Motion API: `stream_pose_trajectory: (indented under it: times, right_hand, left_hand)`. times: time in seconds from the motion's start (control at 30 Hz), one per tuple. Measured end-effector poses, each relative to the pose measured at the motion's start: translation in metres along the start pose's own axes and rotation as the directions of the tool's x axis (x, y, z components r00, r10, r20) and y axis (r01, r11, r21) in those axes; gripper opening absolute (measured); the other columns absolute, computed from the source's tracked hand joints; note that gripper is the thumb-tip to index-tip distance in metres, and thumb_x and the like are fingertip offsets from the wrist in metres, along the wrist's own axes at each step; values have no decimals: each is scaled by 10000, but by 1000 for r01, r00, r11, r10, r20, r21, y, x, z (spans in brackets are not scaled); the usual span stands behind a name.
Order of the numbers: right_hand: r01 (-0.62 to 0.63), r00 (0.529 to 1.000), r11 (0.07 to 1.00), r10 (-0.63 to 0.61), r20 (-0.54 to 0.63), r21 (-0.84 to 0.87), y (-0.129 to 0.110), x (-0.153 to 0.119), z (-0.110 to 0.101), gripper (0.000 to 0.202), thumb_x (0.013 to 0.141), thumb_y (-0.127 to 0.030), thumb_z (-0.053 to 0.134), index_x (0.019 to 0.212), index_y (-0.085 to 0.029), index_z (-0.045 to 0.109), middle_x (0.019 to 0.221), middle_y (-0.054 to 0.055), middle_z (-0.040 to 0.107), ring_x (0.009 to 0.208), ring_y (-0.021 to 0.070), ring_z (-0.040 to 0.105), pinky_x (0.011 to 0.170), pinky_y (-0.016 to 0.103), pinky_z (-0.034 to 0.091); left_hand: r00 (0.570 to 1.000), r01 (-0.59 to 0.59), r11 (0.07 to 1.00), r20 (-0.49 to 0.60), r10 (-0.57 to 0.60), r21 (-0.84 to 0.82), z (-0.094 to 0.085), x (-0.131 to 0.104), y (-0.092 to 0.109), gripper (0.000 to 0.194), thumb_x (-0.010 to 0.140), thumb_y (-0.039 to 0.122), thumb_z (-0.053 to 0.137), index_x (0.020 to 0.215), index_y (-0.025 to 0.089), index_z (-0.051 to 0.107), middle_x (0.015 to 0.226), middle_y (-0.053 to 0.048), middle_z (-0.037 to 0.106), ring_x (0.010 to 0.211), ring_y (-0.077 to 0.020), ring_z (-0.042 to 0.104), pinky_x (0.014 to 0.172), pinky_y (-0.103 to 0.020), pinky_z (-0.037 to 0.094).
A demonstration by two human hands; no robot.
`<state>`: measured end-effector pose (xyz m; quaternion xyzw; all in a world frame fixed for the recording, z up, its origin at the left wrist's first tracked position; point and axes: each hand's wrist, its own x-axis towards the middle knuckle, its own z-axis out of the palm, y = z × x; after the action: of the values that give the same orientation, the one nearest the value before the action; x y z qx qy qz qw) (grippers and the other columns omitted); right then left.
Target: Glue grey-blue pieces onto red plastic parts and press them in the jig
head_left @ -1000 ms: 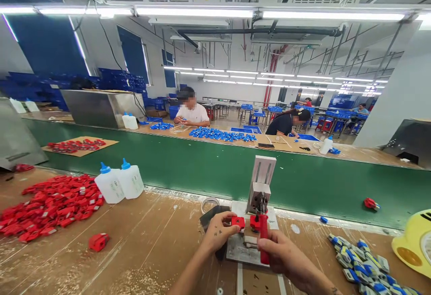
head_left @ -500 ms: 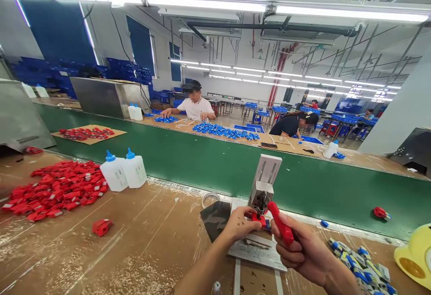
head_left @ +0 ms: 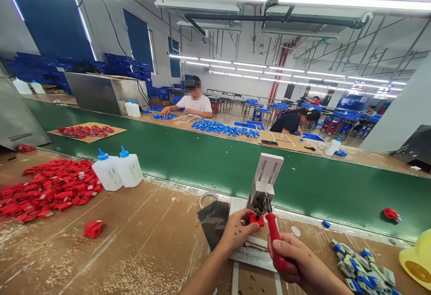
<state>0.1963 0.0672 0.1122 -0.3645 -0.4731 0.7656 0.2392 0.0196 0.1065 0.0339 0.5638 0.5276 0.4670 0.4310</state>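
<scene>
Right hand: fist closed around red lever handle of small press. Left hand: fingertips pinching red part under press head, just beyond. Farther left on desk: two white bottles, red parts pile

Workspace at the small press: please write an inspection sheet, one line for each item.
Surface: brown bench, scuffed, covered with film.
Job's things: small press on a metal plate; red part under its head; red lever handle.
Clutter: heap of red parts, single red piece, two white bottles, tape roll, blue-grey parts, yellow object.
Hands: left hand pinches the red part; right hand grips the handle.
Cables: nothing seen on the bench.
Surroundings: green conveyor; two people working beyond it.
</scene>
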Motion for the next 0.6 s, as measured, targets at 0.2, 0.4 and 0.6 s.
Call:
stream_pose_trajectory:
  times: [0.2, 0.4, 0.6]
  right_hand:
    - [26, 997, 989, -37, -72, -148, 9, -2, -5, 578, 681, -712, 798, 726, -202, 529, 531, -110, 367, 496, 68, 223, 512, 224, 182]
    - [-41, 992, 991, 25, -127, -127, 3, -9, -5, 652, 605, -751, 821, 830, -165, 647, 663, -45, 490, 580, 98, 348, 558, 226, 253]
    - [-94, 989, 994, 87, -121, -47, -5, -13, -2, 704, 527, -757, 867, 846, -164, 662, 647, -75, 462, 544, 71, 321, 548, 222, 211]
  left_hand:
    - [999, -10, 1000, 36, 10, 8, -3, -1, 3, 300, 679, 273, 692, 932, 162, 808, 844, -38, 804, 797, -241, 661, 695, -287, 498]
    - [996, 13, 999, 85, -17, 41, -9, 0, 9, 373, 678, 287, 695, 999, 149, 827, 861, -34, 812, 756, -226, 641, 698, -285, 485]
    - [988, 16, 999, 150, -23, 51, -16, 1, 11, 408, 670, 296, 722, 1033, 145, 832, 978, -58, 834, 911, -286, 682, 822, -319, 508]
